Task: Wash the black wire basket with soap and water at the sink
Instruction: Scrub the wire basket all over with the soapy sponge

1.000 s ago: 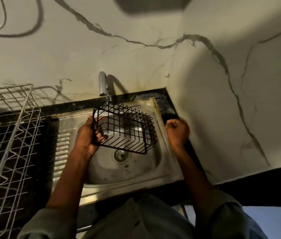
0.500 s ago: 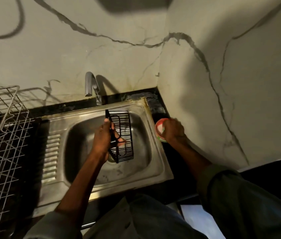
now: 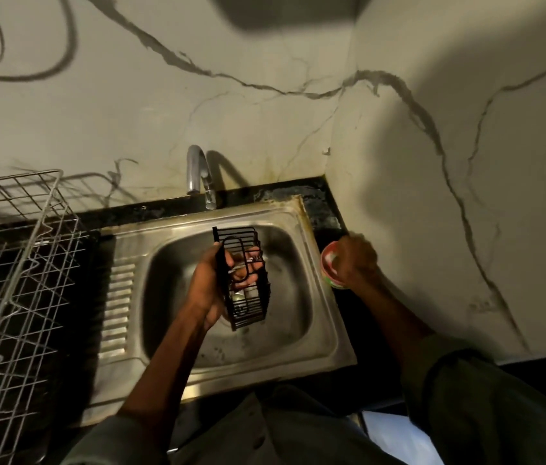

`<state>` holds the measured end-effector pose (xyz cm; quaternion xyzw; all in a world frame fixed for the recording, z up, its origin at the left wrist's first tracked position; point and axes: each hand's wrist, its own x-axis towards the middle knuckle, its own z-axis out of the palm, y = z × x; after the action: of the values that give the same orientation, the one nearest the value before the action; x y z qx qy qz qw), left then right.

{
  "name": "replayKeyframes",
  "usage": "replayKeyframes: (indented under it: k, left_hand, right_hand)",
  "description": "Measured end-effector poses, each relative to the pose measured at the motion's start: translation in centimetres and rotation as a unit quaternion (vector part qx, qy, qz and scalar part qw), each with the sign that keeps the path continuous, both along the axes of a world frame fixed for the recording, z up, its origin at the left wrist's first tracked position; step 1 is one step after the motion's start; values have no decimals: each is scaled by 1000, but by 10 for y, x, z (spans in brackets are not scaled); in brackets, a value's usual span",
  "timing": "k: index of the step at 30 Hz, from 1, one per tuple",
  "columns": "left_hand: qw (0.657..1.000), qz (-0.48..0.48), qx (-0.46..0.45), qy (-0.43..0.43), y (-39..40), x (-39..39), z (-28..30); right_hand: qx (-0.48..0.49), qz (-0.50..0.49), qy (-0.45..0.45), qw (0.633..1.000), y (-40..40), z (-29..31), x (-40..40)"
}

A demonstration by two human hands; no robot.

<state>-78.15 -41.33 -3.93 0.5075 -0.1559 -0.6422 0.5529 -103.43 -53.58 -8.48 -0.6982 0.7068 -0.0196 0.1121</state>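
My left hand (image 3: pixel 212 283) grips the black wire basket (image 3: pixel 243 280) by its left edge and holds it tilted on its side above the steel sink bowl (image 3: pixel 285 333). The drain shows through the basket's wires. My right hand (image 3: pixel 357 260) rests over a small round red and green soap tub (image 3: pixel 328 268) on the dark counter just right of the sink; its fingers curl down onto the tub. The tap (image 3: pixel 197 172) stands behind the sink, and no water is seen running.
A silver wire dish rack (image 3: pixel 13 270) fills the counter left of the sink's ribbed drainboard (image 3: pixel 117 307). Marble-patterned walls (image 3: pixel 432 162) meet in a corner just behind and right of the sink. A thin dark counter strip (image 3: pixel 325 209) lies along that side.
The basket has turned from a wide open view to edge-on and moved lower over the bowl. My right hand has come onto the soap tub, which was hidden a second ago.
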Motion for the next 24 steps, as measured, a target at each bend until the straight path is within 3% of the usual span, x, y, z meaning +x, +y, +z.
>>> replayKeyframes:
  k: [2,5,7,9,11,14,19,24]
  left_hand:
    - [998,10,8,55,-2,7,-7]
    - [993,34,41,110,-8,15,-13]
    - [992,28,60,110,-12,22,-16]
    - [990,20,70,118,-12,32,-17]
    - [986,8,74,152,-9,40,-18]
    - [969,-13,62,239,-6,46,-26]
    - [951,-43,44,302,-8,40,-36]
    - [944,-52,14,327,-10,33,-31]
  right_hand:
    - [-71,-36,-45,996,-3,7,4]
    - [-96,-87,-257,958,0,15,17]
    - [-51,-127,-452,882,8,26,33]
    - [-5,-143,-586,798,13,36,52]
    - [36,-132,-637,759,19,48,74]
    - [115,-88,-667,730,34,63,106]
    - [173,-23,-643,745,49,66,146]
    - [95,-8,-536,839,54,64,160]
